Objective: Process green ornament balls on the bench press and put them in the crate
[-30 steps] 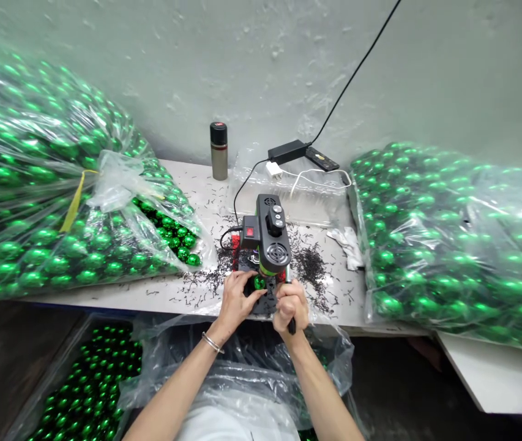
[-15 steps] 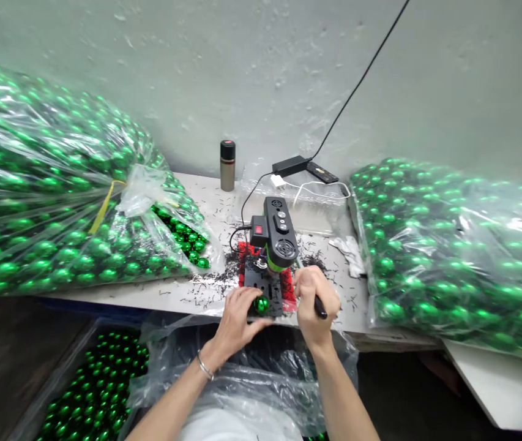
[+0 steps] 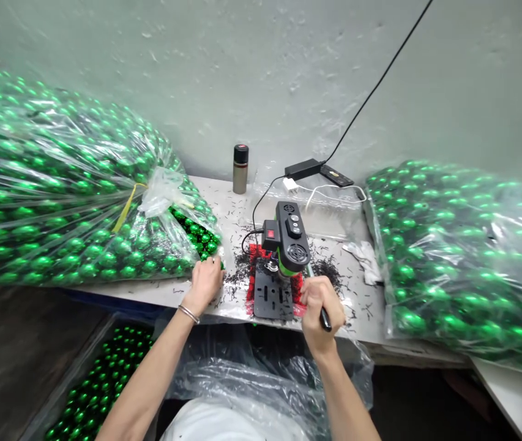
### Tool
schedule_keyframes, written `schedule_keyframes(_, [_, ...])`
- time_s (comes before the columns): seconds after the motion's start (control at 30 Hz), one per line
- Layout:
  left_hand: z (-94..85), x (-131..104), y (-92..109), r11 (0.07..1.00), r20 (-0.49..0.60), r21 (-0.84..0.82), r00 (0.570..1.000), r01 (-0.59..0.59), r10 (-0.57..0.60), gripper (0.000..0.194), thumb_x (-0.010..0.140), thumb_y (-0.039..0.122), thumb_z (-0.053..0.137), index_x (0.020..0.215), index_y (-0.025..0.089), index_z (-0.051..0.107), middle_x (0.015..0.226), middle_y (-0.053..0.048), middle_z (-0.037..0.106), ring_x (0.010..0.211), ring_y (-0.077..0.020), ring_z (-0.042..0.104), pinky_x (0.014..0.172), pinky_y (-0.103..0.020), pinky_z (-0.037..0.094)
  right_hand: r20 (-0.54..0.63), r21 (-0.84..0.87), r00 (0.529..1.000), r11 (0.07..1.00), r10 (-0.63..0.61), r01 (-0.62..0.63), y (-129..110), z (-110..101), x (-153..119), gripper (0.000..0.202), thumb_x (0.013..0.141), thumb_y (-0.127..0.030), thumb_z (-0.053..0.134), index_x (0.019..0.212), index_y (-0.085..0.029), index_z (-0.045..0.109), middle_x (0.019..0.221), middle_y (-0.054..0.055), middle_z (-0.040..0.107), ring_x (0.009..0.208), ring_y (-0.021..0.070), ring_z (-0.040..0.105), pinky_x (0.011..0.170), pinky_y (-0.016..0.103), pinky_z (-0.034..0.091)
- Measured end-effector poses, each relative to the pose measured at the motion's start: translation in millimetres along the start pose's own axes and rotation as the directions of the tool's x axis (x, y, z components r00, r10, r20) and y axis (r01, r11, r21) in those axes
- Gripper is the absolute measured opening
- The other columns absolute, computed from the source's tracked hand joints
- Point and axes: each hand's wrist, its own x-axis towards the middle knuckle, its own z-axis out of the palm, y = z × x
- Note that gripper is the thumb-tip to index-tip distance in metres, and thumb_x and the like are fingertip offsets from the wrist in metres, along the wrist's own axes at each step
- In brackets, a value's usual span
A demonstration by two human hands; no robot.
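My left hand (image 3: 206, 283) is at the torn opening of the big clear bag (image 3: 72, 202) of shiny green balls on the left. Its fingers are curled in beside the loose green balls (image 3: 200, 237), and what they pinch, if anything, is hidden. My right hand (image 3: 323, 311) is wrapped round the black-tipped lever handle (image 3: 325, 320) of a small bench drill press (image 3: 294, 236). Under the drill head, the black slotted base plate (image 3: 273, 297) carries no ball. Red material (image 3: 252, 285) shows beneath the plate.
Black shavings (image 3: 325, 269) litter the white table (image 3: 215, 193). A second bag of green balls (image 3: 462, 263) lies right. Behind stand a bottle (image 3: 240, 169), a power adapter (image 3: 304, 168) and a clear tray (image 3: 329, 223). Below the table edge are a bin of balls (image 3: 104, 373) and plastic sheeting (image 3: 242, 373).
My left hand has moved left from the base plate to the bag opening. The green ball is gone from the plate. My right hand stays on the lever; the view has shifted slightly.
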Motion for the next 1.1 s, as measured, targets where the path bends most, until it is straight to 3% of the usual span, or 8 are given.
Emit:
schedule_keyframes(0.1, [1.0,1.5,-4.1,0.910,-0.016,-0.414,0.999,0.029,-0.039,0.035,0.087,0.022,0.058,0.121,0.016,0.060,0.112,-0.013,0.065,0.090,-0.0252,0.066,0.082,-0.038,0.050,0.012,-0.008,1.000,1.000,0.007,-0.006,0.8,-0.2,-1.3,0.028,0.092,-0.007,0.042,0.067,-0.021,0.045,0.068,-0.001,0.050,0.066,0.0124,0.051,0.060,0.028,0.040])
schedule_keyframes(0.23, [-3.0,-3.8,1.5,0.293,0.119,-0.946,0.989,0.140,-0.089,0.052,0.074,0.030,0.074,0.123,0.020,0.060,0.109,-0.006,0.067,0.086,-0.0186,0.067,0.079,-0.032,0.055,0.020,-0.021,1.000,1.000,0.005,-0.004,0.6,-0.5,-1.4,0.029,0.093,-0.010,0.041,0.066,-0.021,0.044,0.067,-0.001,0.050,0.063,0.0125,0.050,0.058,0.028,0.039])
schedule_keyframes(0.37, [-0.1,-17.6,27.6,-0.198,0.318,-0.928,0.948,0.315,0.018,0.059,0.068,0.035,0.083,0.122,0.021,0.064,0.105,-0.006,0.069,0.090,-0.0174,0.068,0.081,-0.030,0.056,0.019,-0.011,1.000,1.000,0.005,-0.005,0.4,-0.3,-1.1,0.028,0.092,-0.008,0.041,0.068,-0.021,0.044,0.067,-0.001,0.050,0.063,0.0119,0.050,0.056,0.027,0.039])
schedule_keyframes(0.47, [9.9,-22.9,52.5,-0.362,0.429,-0.835,0.902,0.414,0.041,0.044,0.073,0.042,0.079,0.109,0.017,0.071,0.097,-0.008,0.071,0.087,-0.0175,0.068,0.080,-0.031,0.058,0.025,-0.008,1.000,1.000,-0.005,0.005,0.7,-0.4,-1.1,0.029,0.092,-0.006,0.042,0.067,-0.021,0.044,0.067,-0.001,0.050,0.064,0.0119,0.051,0.057,0.027,0.039])
schedule_keyframes(0.6, [23.8,-20.7,78.8,-0.303,0.467,-0.849,0.883,0.433,-0.049,0.034,0.072,0.038,0.081,0.095,0.015,0.075,0.097,-0.008,0.072,0.089,-0.0179,0.067,0.081,-0.032,0.058,0.034,-0.012,0.999,1.000,-0.021,0.021,0.9,-0.7,-1.0,0.029,0.091,-0.004,0.042,0.067,-0.021,0.044,0.065,-0.001,0.050,0.065,0.0125,0.052,0.058,0.028,0.040])
schedule_keyframes(0.73, [31.9,-17.6,90.3,-0.079,0.377,-0.926,0.917,0.369,-0.132,0.040,0.071,0.037,0.080,0.103,0.014,0.073,0.101,-0.009,0.075,0.095,-0.0219,0.068,0.089,-0.035,0.054,0.037,-0.010,0.999,1.000,-0.009,0.009,0.7,-0.4,-1.3,0.030,0.091,-0.005,0.041,0.066,-0.022,0.043,0.063,-0.002,0.048,0.066,0.0130,0.052,0.059,0.028,0.042])
schedule_keyframes(0.93, [47.0,-25.9,99.8,0.222,0.073,-0.969,0.987,0.104,-0.144,0.037,0.080,0.038,0.068,0.111,0.017,0.068,0.109,-0.010,0.073,0.097,-0.0235,0.069,0.090,-0.037,0.053,0.034,-0.023,0.999,1.000,-0.009,0.010,0.9,-0.7,-2.6,0.028,0.091,-0.007,0.041,0.068,-0.021,0.046,0.065,-0.001,0.050,0.064,0.0127,0.053,0.059,0.027,0.042])
schedule_keyframes(1.1, [56.2,-36.7,105.6,0.459,-0.208,-0.868,0.978,-0.189,0.008,0.030,0.088,0.033,0.061,0.114,0.020,0.065,0.120,-0.012,0.068,0.115,-0.0264,0.062,0.103,-0.043,0.046,0.051,-0.059,0.998,0.998,-0.021,0.024,-0.1,-2.5,-1.6,0.027,0.091,-0.007,0.041,0.068,-0.021,0.047,0.068,0.000,0.053,0.064,0.0125,0.053,0.058,0.027,0.043])
